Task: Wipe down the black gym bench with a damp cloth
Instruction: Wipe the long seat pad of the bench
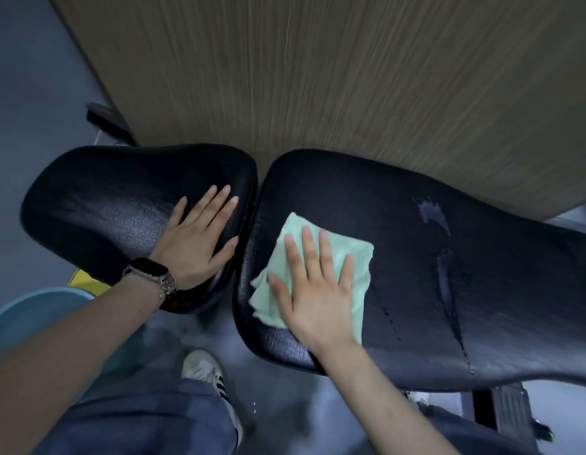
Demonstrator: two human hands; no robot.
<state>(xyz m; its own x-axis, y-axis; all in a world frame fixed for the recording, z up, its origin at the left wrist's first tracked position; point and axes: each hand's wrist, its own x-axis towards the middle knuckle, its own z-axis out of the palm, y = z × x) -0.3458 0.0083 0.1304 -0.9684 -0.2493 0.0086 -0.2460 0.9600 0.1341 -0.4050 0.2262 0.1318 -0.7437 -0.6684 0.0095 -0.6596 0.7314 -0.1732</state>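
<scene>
Lower centre of frame: the right hand (317,284) lies flat, fingers straight and spread, pressing the pale green cloth (324,257) onto the long black bench pad (416,274). The cloth appears thin, limp and light; palm pressure suits it better than a pinch. Centre left: the left hand (199,238), fingers straight and slightly apart, rests on the shorter seat pad (104,205). Upper right: wet streaks (445,284) suggest slick vinyl.
</scene>
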